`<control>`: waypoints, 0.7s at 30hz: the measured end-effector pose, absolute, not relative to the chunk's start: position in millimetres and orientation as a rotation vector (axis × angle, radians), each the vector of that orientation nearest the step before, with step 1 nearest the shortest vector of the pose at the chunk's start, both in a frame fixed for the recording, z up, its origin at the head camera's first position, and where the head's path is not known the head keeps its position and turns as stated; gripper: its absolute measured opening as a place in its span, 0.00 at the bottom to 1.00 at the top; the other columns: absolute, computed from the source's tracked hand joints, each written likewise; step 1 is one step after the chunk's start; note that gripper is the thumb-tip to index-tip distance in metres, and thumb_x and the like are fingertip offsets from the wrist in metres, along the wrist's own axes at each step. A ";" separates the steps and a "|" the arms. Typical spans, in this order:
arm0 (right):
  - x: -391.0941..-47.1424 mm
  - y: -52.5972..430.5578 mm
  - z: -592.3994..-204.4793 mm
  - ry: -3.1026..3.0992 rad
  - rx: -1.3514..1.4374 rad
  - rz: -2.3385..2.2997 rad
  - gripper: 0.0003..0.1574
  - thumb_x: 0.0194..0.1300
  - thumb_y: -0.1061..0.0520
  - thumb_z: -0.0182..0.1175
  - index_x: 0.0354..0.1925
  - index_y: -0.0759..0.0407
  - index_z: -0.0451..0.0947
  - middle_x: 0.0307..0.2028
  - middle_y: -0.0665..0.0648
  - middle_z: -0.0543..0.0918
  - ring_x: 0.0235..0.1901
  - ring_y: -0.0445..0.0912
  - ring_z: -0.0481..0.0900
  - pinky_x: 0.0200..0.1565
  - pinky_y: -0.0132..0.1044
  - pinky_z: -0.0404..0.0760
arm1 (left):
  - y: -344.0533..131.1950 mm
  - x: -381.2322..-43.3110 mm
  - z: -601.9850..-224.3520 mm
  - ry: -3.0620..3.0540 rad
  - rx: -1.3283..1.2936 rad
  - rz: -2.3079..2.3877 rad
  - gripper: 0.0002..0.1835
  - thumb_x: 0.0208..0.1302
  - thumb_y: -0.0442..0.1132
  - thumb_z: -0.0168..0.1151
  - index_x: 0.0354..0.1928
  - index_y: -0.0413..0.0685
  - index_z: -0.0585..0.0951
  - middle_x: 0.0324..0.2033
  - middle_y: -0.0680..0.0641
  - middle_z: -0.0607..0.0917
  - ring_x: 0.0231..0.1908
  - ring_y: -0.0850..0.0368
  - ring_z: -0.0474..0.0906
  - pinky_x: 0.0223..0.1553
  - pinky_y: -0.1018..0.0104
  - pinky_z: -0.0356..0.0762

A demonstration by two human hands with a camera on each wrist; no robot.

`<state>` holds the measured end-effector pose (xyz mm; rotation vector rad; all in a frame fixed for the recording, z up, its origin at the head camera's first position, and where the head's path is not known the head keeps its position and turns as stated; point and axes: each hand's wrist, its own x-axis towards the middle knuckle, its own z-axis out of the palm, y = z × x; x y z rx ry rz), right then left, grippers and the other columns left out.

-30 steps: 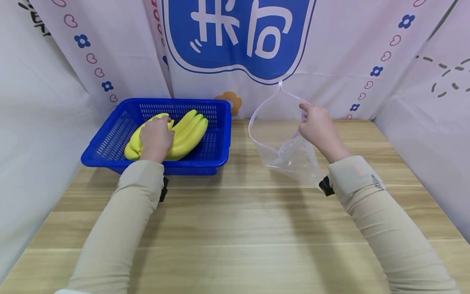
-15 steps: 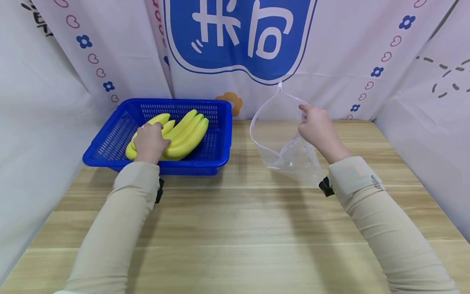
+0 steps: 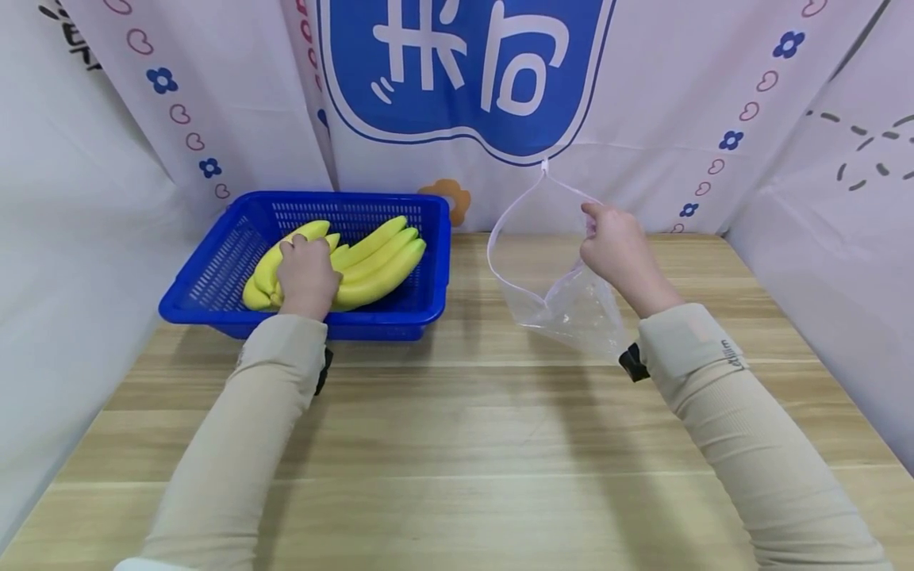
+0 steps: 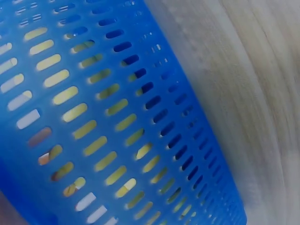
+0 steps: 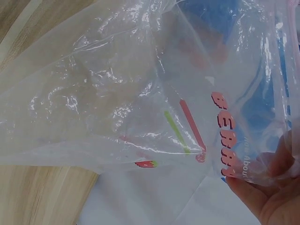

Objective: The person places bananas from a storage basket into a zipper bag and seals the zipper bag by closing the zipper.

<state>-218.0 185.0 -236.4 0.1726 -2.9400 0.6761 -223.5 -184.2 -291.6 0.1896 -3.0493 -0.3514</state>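
Observation:
My left hand (image 3: 309, 276) reaches over the near rim of a blue basket (image 3: 371, 319). It grips the stem end of the right banana bunch (image 3: 382, 274), its fingertips hidden under the hand. Another banana bunch (image 3: 266, 268) lies to the left of it, partly covered by the hand. On the right, a clear zip bag (image 3: 564, 317) hangs with its mouth spread wide. My right hand (image 3: 623, 252) pinches the bag's right edge near the top. In the right wrist view, thumb and fingers (image 5: 255, 194) hold the bag beside red printed lettering.
A wooden table (image 3: 457, 468) bears the basket. At the back hangs a white printed curtain (image 3: 400, 170); the bag's top corner meets it at a small white hook (image 3: 545, 166). White cloth walls flank both sides. The left wrist view is filled by the slotted basket wall (image 4: 101, 129).
My left hand has gone left, then back right. The right banana bunch has shifted right and tilted lower in the basket. My right hand and the bag stay almost still.

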 end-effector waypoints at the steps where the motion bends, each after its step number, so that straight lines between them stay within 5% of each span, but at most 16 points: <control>1: -218.0 185.1 -236.4 -2.939 0.173 0.679 0.34 0.61 0.70 0.39 0.67 0.70 0.60 0.64 0.74 0.67 0.42 0.62 0.72 0.51 0.53 0.74 | -182.7 -223.3 -290.7 -3.063 0.193 -0.325 0.23 0.63 0.37 0.60 0.56 0.30 0.72 0.56 0.22 0.68 0.59 0.27 0.62 0.47 0.37 0.77; 11: -217.3 185.9 -238.1 -2.924 0.175 0.672 0.35 0.59 0.70 0.39 0.66 0.71 0.61 0.65 0.73 0.67 0.35 0.59 0.71 0.46 0.50 0.75 | -176.7 -220.5 -284.1 -3.123 0.206 -0.161 0.19 0.60 0.37 0.60 0.47 0.28 0.77 0.48 0.24 0.75 0.53 0.28 0.69 0.45 0.40 0.78; 21: -216.6 184.0 -240.0 -2.930 0.173 0.680 0.37 0.57 0.71 0.40 0.67 0.71 0.61 0.65 0.72 0.67 0.46 0.63 0.72 0.52 0.54 0.73 | -180.3 -215.9 -283.7 -3.282 0.200 -0.217 0.15 0.62 0.37 0.54 0.42 0.30 0.77 0.46 0.25 0.76 0.53 0.28 0.69 0.52 0.40 0.72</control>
